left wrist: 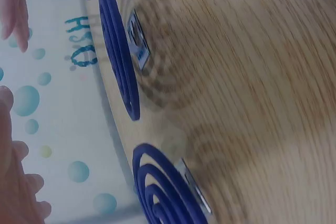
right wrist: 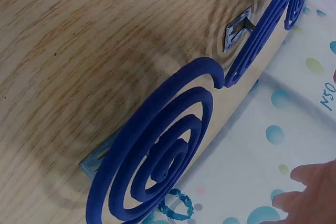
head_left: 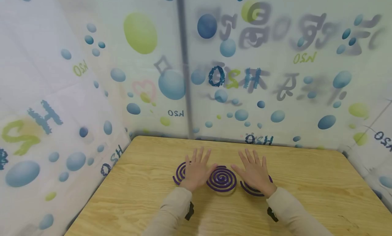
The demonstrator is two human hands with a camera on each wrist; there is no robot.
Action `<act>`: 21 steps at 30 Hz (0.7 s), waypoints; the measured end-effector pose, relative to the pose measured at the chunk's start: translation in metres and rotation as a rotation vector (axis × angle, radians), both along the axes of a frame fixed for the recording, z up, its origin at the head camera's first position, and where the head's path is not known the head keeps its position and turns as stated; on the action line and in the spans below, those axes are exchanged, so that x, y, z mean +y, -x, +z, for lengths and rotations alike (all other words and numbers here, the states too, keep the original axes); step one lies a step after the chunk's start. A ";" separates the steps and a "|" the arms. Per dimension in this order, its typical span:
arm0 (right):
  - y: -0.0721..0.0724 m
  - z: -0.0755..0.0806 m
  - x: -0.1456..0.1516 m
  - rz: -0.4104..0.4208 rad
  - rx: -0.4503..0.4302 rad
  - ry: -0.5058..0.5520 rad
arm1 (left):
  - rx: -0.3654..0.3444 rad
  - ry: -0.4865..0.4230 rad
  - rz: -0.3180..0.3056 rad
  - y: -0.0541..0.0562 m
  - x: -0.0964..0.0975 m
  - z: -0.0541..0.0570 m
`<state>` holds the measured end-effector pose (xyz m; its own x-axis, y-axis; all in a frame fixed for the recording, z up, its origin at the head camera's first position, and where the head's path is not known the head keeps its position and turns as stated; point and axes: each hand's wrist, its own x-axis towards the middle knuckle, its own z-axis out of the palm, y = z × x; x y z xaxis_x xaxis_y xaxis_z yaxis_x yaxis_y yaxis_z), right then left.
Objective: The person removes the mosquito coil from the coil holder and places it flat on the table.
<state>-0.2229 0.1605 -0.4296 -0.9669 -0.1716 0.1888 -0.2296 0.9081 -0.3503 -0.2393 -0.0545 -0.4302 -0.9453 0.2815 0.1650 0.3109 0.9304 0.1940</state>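
Three purple-blue mosquito coils stand in a row, raised on small metal stands. My left hand [head_left: 198,172], palm down with fingers spread, is over the left coil [head_left: 175,180] and hides much of it. Over the right coil [head_left: 255,194] my right hand [head_left: 255,173] is spread the same way. Between the hands the middle coil [head_left: 222,178] shows whole. Both hands hold nothing; the wrist views show the left fingers [left wrist: 32,182] and right fingers [right wrist: 310,195] apart from the coils. A metal stand [left wrist: 138,43] shows under the middle coil, another [right wrist: 94,163] under the right coil.
The coils stand on a light wooden table [head_left: 137,202]. White sheets [head_left: 101,11] printed with blue and green bubbles and letters hang behind the table and at its sides. Dark straps [head_left: 189,211] show at both wrists, below the beige sleeves [head_left: 174,208].
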 end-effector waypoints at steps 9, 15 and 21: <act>-0.007 -0.001 -0.010 0.054 -0.029 0.068 | 0.064 -0.070 -0.001 -0.001 -0.030 0.000; -0.006 -0.002 -0.021 0.100 -0.034 0.130 | 0.114 -0.171 -0.010 0.001 -0.051 -0.004; -0.004 -0.008 -0.031 0.177 -0.013 0.243 | 0.134 -0.286 -0.001 0.003 -0.070 -0.012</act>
